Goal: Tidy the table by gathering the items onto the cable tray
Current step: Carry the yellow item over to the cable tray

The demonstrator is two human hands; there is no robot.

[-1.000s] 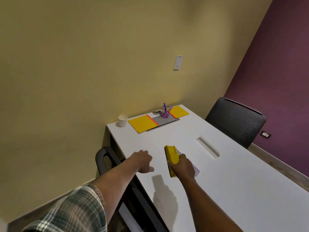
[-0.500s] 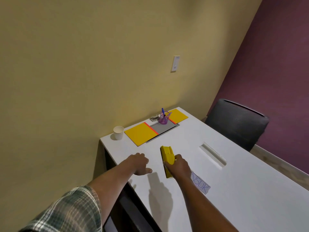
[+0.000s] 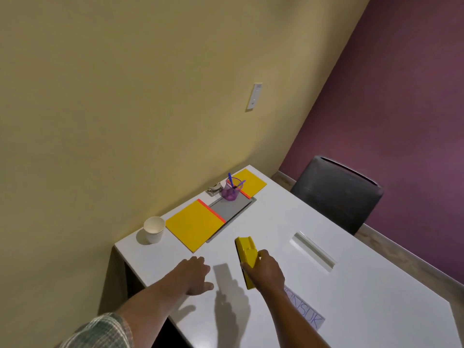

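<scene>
My right hand (image 3: pixel 266 271) is shut on a yellow block-shaped item (image 3: pixel 245 252), held above the white table (image 3: pixel 364 292). My left hand (image 3: pixel 194 273) hovers low over the table's left edge, fingers loosely curled, holding nothing. At the far end lies the grey cable tray (image 3: pixel 231 207), flanked by a large yellow pad (image 3: pixel 194 226) and a smaller yellow pad (image 3: pixel 251 182). A purple pen cup (image 3: pixel 231 190) with pens stands on the tray's far end. A small stapler-like item (image 3: pixel 214 190) lies behind it by the wall.
A white paper cup (image 3: pixel 153 229) stands at the table's far left corner. A paper slip with lettering (image 3: pixel 307 312) lies by my right forearm. A slot (image 3: pixel 313 251) is cut into the tabletop. A dark chair (image 3: pixel 336 192) stands at the right.
My right hand has carried the yellow item forward toward the tray, off the lettered paper slip, which now lies uncovered. My left hand has stayed low by the table's edge.
</scene>
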